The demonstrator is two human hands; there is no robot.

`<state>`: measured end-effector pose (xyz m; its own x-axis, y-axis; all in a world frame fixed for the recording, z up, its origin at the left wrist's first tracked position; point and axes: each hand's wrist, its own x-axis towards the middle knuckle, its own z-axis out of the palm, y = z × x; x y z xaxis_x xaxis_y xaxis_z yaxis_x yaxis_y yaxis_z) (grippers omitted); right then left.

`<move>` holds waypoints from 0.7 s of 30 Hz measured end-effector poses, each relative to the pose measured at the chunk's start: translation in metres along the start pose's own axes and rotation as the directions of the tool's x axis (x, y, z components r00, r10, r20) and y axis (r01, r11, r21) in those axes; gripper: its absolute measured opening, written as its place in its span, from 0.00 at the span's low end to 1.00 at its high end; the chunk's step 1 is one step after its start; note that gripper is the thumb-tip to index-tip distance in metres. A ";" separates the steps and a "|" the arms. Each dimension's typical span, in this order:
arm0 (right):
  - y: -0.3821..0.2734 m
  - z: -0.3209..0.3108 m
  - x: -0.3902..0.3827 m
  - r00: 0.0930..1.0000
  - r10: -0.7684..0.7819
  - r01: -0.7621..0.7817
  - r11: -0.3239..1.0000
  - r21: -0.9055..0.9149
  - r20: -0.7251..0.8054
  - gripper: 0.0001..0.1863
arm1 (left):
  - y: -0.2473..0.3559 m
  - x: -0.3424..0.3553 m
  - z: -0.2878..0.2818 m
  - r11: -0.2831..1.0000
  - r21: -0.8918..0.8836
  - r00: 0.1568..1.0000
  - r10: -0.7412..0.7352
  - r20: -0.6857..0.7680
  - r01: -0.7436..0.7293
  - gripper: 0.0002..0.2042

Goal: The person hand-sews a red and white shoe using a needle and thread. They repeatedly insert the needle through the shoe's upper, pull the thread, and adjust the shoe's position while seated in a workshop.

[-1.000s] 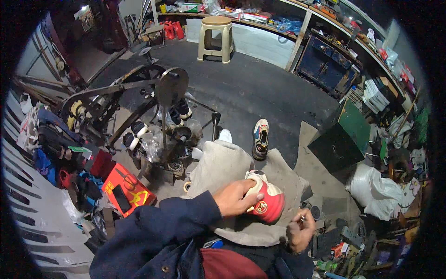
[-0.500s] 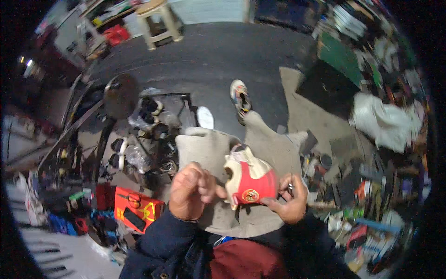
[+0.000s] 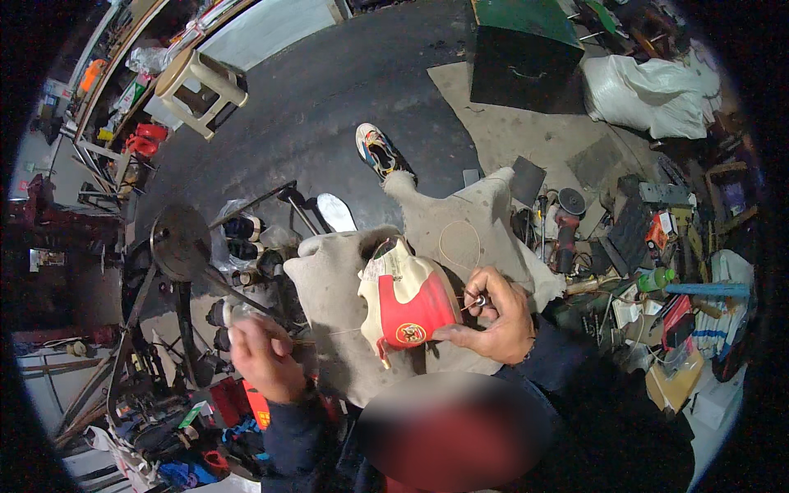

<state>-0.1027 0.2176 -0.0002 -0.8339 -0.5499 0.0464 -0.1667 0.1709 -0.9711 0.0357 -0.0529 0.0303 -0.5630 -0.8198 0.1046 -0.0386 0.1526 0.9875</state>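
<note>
A cream and red shoe [image 3: 411, 304] lies on its side on a grey cloth [image 3: 325, 287] over my lap. My right hand [image 3: 497, 324] grips a small metal-tipped tool [image 3: 480, 301] at the shoe's right side, its thumb on the shoe. A thin thread loop [image 3: 460, 223] lies on the cloth above that hand. My left hand [image 3: 267, 361], left of the shoe, has its fingers curled on a thin thread that runs toward the shoe; the fingertips are slightly blurred. Beyond the cloth is a multicoloured sneaker [image 3: 376, 149].
A black metal machine [image 3: 181, 238] stands at left with shoes around it. A plastic stool [image 3: 185, 82] stands near shelves at upper left. A green-topped box [image 3: 522, 70] and a white sack [image 3: 637, 94] are upper right. Mixed tools, including a grinder [image 3: 565, 238], crowd the right.
My left hand has left the shoe and moved out leftward. My right hand has risen to the shoe's right side. The shoe has turned, and the view has shifted.
</note>
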 end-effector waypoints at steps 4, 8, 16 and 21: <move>-0.001 -0.014 -0.005 0.995 0.023 -0.035 0.992 0.123 0.099 0.17 | 0.044 -0.051 0.049 0.791 0.205 0.752 0.416 0.512 -0.576 0.02; -0.006 -0.020 -0.017 0.992 0.009 -0.046 0.958 0.283 0.130 0.11 | 0.054 -0.064 0.098 0.718 0.181 0.596 0.380 0.708 -0.672 0.12; -0.017 -0.036 -0.034 0.987 0.127 -0.146 0.963 0.225 0.100 0.10 | 0.047 -0.069 0.117 0.677 0.208 0.591 0.401 0.700 -0.705 0.12; -0.008 -0.037 -0.034 0.992 0.086 -0.100 0.981 0.167 0.087 0.10 | 0.046 -0.072 0.118 0.651 0.246 0.595 0.391 0.702 -0.718 0.10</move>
<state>-0.0924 0.2654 0.0149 -0.7963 -0.6021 -0.0583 0.0077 0.0862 -0.9962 -0.0231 0.0789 0.0543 -0.9297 -0.0409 0.3661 0.1760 0.8238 0.5388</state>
